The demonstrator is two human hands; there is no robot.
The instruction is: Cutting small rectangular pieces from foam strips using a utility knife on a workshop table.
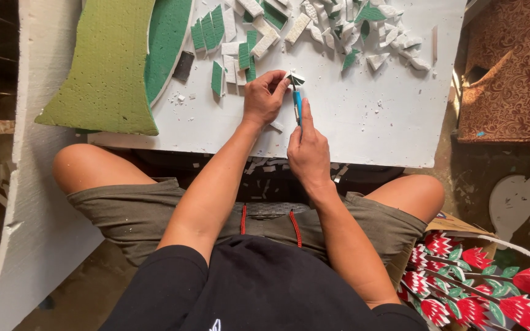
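White foam board [363, 122] serves as our bench, laid across our knees, with cut foam pieces [240, 43] strewn along its far edge and a large green foam sheet [105, 67] at its far left corner. Our left hand [264, 98] pinches a small green-and-white foam piece [295, 78] near the middle of the board, fingertips closed on it. Our right hand [307, 150] is wrapped around a blue craft knife [297, 104], blade up against the piece. We judge the piece very light, crumbly and easily crushed, so it wants a gentle hold by its edges, clear of the blade. Red paper flowers [467, 282] lie on the floor at our right.
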